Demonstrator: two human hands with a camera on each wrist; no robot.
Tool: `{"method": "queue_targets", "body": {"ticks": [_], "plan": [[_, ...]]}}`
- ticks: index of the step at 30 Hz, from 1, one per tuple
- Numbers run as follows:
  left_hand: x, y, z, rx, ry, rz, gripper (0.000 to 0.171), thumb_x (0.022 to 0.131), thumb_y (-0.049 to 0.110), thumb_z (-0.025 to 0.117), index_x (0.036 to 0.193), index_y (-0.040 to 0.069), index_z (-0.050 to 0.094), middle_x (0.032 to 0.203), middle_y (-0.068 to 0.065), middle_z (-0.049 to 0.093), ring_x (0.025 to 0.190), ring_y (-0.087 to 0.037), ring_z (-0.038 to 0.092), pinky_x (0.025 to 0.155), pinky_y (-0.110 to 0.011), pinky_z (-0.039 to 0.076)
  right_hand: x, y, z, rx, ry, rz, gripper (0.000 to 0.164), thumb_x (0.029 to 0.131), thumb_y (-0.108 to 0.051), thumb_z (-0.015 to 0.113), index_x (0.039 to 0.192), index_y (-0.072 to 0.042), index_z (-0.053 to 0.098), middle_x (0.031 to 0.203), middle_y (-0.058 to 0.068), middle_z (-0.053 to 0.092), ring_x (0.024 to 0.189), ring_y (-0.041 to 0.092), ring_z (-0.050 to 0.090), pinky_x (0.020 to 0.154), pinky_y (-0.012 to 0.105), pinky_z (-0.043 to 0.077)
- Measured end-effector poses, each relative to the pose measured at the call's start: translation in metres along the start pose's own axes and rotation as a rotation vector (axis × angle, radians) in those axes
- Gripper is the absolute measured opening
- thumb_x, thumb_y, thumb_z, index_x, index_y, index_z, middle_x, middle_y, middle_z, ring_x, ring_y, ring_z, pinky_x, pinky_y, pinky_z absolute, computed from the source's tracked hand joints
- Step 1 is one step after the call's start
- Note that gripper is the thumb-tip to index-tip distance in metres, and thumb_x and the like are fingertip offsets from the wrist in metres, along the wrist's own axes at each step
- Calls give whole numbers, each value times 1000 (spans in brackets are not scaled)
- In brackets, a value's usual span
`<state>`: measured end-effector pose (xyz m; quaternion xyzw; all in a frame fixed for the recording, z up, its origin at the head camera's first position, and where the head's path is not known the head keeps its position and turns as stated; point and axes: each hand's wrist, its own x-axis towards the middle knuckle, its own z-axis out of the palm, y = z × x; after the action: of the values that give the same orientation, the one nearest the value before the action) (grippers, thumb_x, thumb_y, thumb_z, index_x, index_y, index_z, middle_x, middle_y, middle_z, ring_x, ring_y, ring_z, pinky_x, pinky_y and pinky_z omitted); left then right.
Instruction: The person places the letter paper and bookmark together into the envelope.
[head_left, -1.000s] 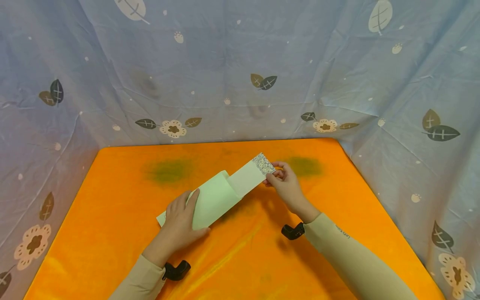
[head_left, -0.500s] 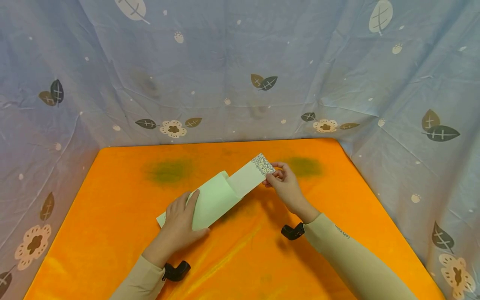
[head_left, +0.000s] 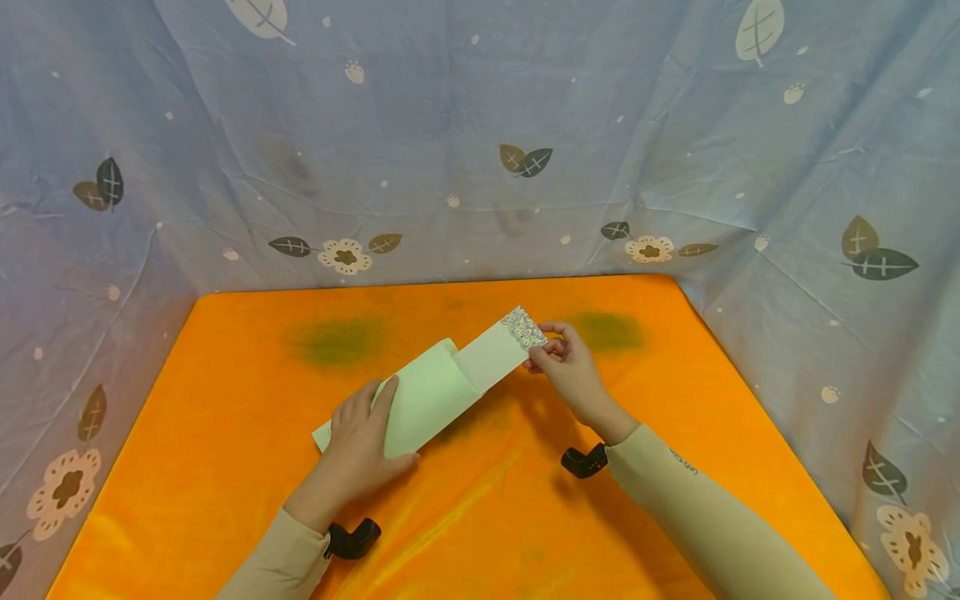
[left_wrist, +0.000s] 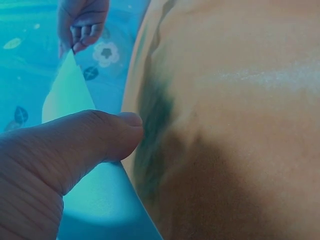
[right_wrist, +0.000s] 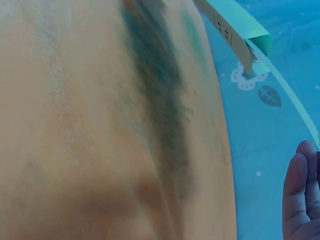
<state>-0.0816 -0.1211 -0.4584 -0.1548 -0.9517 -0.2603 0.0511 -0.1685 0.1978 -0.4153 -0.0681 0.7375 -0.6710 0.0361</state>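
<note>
In the head view a pale green paper envelope [head_left: 431,404] is held slanted over the orange cloth. My left hand [head_left: 358,442] grips its lower left part, fingers across the top face and thumb at the near edge. From the envelope's upper right mouth sticks a pale card [head_left: 491,360] with a lacy patterned end. My right hand [head_left: 576,379] pinches that end between thumb and fingers. The left thumb [left_wrist: 95,140] lies over the envelope in the left wrist view. In the right wrist view the card [right_wrist: 295,102] shows edge-on and slightly bowed, leaving the open mouth of the envelope [right_wrist: 240,20].
An orange cloth [head_left: 225,392] with dark greenish patches covers the table. A blue-grey curtain [head_left: 450,108] printed with leaves and flowers stands behind it and at both sides. Black wrist cameras [head_left: 352,540] hang below both cuffs.
</note>
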Motion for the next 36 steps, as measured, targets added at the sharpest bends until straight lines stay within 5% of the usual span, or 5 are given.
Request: {"method": "queue_targets", "body": {"ticks": [10,15,21,29,36], "plan": [[1,2,0,0,12,5,111,70,44,84,153,7,22,147,-26,26,130,-46,27,104,-62,18,-1,4,4,-2,-45,-1,37,96,-7,60,131,-6,46,98,27,59,92,46,61,89,57,47],[1,3,0,2,19,7,110,70,44,84,153,6,23,147,-26,27,130,-47,27,104,-62,18,-2,6,6,-24,-58,16,31,96,-10,60,126,-4,52,100,22,60,97,50,58,86,46,52],[1,4,0,8,22,9,110,69,44,84,152,6,24,146,-26,28,130,-47,28,103,-62,19,-3,7,8,-43,-83,29,31,96,-10,60,124,-1,52,102,24,59,96,49,58,88,53,49],[0,5,-1,11,18,6,109,69,44,85,152,6,24,146,-26,28,129,-47,28,103,-62,19,-12,-9,14,-84,-141,73,32,96,-5,58,126,6,50,105,31,58,85,26,64,80,33,55],[-1,6,-1,12,16,4,109,69,44,85,152,5,25,146,-26,28,130,-47,28,104,-62,19,-20,-21,19,-110,-182,83,32,97,-4,57,125,8,50,106,34,57,83,21,64,80,32,54]]}}
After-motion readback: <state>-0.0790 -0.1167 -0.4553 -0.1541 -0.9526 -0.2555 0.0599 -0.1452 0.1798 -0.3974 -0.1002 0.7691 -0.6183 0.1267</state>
